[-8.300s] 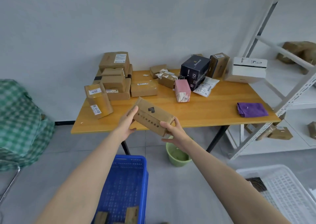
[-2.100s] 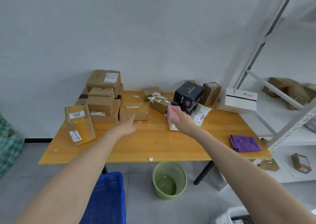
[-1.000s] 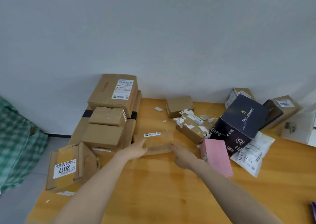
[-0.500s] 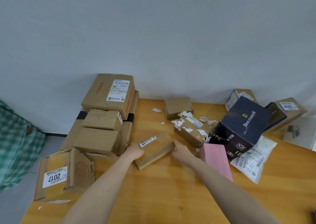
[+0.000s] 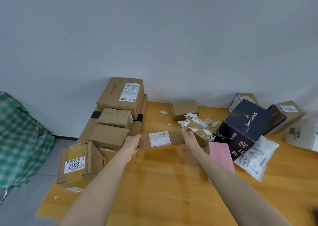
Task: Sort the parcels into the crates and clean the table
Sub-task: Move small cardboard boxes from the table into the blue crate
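While the left grip (image 5: pixel 132 144) clasps one short end of a flat brown parcel (image 5: pixel 160 139) and the right grip (image 5: pixel 189 139) clasps the other, the parcel sits level between them, raised off the wooden table (image 5: pixel 163 188), with its white label turned toward the camera. Both grips are closed on the parcel's ends and both forearms reach in from the near edge.

To the left, a stack of cardboard boxes (image 5: pixel 120 96) stands against the wall. A tilted box labelled 2017 (image 5: pixel 75 163) leans at the table's left edge in front of it. Just beyond the right grip lies a parcel with a torn label (image 5: pixel 197 127), white paper scraps scattered round it, and a small brown box (image 5: pixel 184 109) sits behind that. A pink box (image 5: pixel 221 155) lies beside the right forearm, touching a dark navy box (image 5: pixel 244 127) that rests tilted. A white mailer bag (image 5: pixel 256 158) lies flat in front of the navy box. A green checked cloth (image 5: pixel 17 139) hangs off to the far left, beside the table.
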Action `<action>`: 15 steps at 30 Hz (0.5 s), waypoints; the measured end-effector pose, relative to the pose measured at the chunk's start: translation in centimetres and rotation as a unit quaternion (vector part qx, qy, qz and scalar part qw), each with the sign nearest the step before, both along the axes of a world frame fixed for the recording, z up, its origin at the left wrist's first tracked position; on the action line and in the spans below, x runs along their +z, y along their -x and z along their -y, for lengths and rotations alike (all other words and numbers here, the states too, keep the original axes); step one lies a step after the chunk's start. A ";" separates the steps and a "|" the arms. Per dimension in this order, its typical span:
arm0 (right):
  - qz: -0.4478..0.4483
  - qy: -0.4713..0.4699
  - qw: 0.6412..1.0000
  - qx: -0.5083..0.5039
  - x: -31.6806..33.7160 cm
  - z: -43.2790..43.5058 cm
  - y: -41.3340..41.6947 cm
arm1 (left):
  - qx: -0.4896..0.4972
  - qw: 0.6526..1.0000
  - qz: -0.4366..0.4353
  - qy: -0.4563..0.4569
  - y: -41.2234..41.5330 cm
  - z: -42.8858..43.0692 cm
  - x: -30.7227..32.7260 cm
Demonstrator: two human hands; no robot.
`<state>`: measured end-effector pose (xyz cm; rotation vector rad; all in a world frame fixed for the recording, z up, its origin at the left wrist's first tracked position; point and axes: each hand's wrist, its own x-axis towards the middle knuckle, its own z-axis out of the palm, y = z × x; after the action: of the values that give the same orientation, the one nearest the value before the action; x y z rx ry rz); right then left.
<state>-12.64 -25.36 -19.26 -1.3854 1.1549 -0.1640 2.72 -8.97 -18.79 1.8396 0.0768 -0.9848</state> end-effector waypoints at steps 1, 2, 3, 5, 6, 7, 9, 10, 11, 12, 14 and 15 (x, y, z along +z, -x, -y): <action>0.006 -0.004 1.000 -0.014 0.2 -0.2 0.2 | 0.003 1.000 0.008 0.010 0.1 -0.4 0.1; 0.012 0.000 1.000 -0.025 0.4 -0.6 0.6 | 0.007 1.000 0.013 0.024 0.3 -0.9 0.3; 0.020 0.010 0.999 -0.034 0.8 -1.1 1.2 | 0.013 0.999 0.017 0.041 0.6 -1.4 0.6; 0.032 0.034 0.998 -0.041 1.3 -1.8 2.2 | 0.028 0.996 0.022 0.077 1.1 -2.3 1.5; 0.033 0.050 0.998 -0.036 1.4 -2.3 2.7 | 0.032 0.995 0.020 0.093 1.5 -2.7 1.8; 0.032 0.061 0.997 -0.031 1.5 -2.8 3.3 | 0.027 0.994 0.023 0.104 1.9 -3.2 2.2; 0.038 0.062 0.997 -0.037 1.6 -4.2 4.5 | 0.004 0.993 0.037 0.109 3.0 -4.5 2.5; 0.039 0.058 0.997 -0.043 1.5 -4.7 4.9 | -0.002 0.993 0.041 0.108 3.3 -4.9 2.5; 0.043 0.055 0.996 -0.051 1.7 -5.6 5.6 | -0.007 0.993 0.046 0.113 3.9 -5.6 2.6; 0.049 0.052 0.996 -0.059 1.8 -6.5 6.3 | -0.008 0.992 0.045 0.116 4.5 -6.4 2.8; 0.055 0.054 0.994 -0.071 2.0 -7.9 7.5 | -0.005 0.992 0.037 0.120 5.6 -7.4 2.8; 0.056 0.058 0.994 -0.075 2.1 -8.9 8.5 | -0.009 0.992 0.031 0.121 6.4 -8.3 3.0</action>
<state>-21.10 -16.49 -17.16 -1.3720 1.1711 -0.4169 -3.68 -0.68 -15.79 1.6479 -0.0937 -0.9071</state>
